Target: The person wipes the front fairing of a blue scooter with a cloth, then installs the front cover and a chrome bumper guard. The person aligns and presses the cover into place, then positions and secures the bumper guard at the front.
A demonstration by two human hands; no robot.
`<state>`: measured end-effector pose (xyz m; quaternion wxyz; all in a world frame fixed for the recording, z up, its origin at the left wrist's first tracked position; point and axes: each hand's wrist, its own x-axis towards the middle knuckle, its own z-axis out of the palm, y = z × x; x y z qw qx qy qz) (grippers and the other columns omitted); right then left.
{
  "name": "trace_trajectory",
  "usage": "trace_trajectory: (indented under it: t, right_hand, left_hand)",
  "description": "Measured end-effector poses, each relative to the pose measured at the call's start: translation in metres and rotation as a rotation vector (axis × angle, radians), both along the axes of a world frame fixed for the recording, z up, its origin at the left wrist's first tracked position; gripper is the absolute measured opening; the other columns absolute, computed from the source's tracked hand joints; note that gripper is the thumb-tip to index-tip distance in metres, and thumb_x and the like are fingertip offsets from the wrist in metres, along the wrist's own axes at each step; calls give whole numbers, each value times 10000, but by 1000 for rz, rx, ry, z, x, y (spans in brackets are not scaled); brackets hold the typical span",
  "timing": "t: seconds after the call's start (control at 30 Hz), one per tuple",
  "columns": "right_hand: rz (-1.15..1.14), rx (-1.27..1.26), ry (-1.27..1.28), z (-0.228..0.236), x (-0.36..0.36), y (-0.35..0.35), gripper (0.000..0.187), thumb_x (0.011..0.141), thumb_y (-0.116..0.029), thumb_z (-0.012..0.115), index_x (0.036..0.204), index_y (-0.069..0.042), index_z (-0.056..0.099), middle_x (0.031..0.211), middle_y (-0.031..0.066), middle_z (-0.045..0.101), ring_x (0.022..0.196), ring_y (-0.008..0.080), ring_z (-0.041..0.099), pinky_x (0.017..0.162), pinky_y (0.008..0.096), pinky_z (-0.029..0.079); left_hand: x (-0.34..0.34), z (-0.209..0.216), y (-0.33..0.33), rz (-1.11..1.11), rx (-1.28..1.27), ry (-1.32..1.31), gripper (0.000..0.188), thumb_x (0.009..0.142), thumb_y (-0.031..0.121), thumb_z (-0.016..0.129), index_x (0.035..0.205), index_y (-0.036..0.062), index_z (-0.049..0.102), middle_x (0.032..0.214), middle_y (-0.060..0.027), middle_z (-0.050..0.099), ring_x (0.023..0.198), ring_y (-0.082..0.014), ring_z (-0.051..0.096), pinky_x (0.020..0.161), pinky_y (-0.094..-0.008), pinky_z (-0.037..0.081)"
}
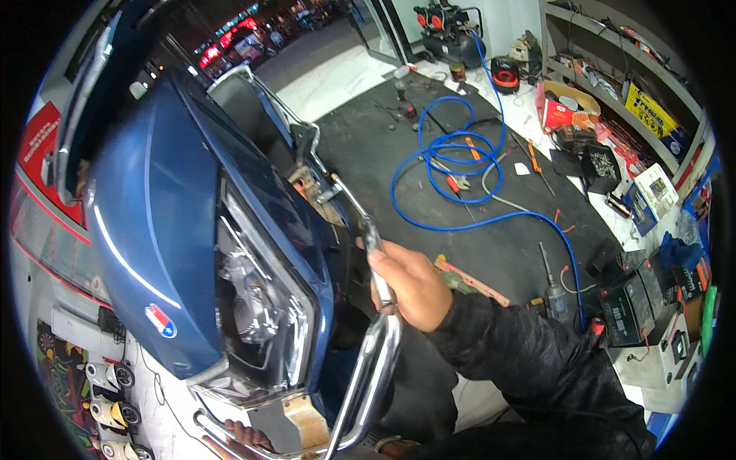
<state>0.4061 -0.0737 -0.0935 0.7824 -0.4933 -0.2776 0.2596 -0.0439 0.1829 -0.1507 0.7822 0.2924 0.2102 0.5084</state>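
A chrome tubular guard bar (373,360) curves around the lower front of a blue vehicle (165,207) with a large clear headlight (253,299). My right hand (414,285) is wrapped around the bar's upright tube, beside the headlight. At the lower edge, my left hand (249,438) has its fingers curled at the bar's bottom section; the rest of that hand is mostly hidden behind the tubes. A rusty, pale bracket plate (305,422) shows under the headlight. Farther back, the bar's upper end lies close to a metal bracket (326,190) on the vehicle's side.
A coiled blue air hose (460,226) crosses the black mat (360,130) among scattered tools. A power drill (553,295) stands near a black battery (630,307) on the right. Cluttered shelves (652,84) and an air compressor (452,38) line the far side. Toy cars (111,414) stand lower left.
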Motion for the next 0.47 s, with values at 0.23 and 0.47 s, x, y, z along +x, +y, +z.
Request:
trace_trajectory:
  t: [0.23, 0.47]
  right_hand:
    - [-497, -279, -306, -71, 87, -131, 483, 1183, -376, 565, 1441, 20, 665, 872, 59, 717, 795, 132, 668, 757, 306, 543]
    - [-605, -1433, -681, -199, -10, -332, 915, 993, -547, 772, 1662, -6, 461, 1759, 295, 355, 1637, 506, 309, 1329, 502, 321]
  left_hand:
    - [-30, -5, 56, -365, -198, -398, 261, 1179, 132, 399, 932, 108, 478, 706, 17, 424, 538, -94, 419, 475, -250, 391]
    - [-45, -14, 82, -374, -140, -186, 275, 1155, 282, 597, 968, 110, 493, 680, 10, 421, 498, -95, 381, 455, -265, 406]
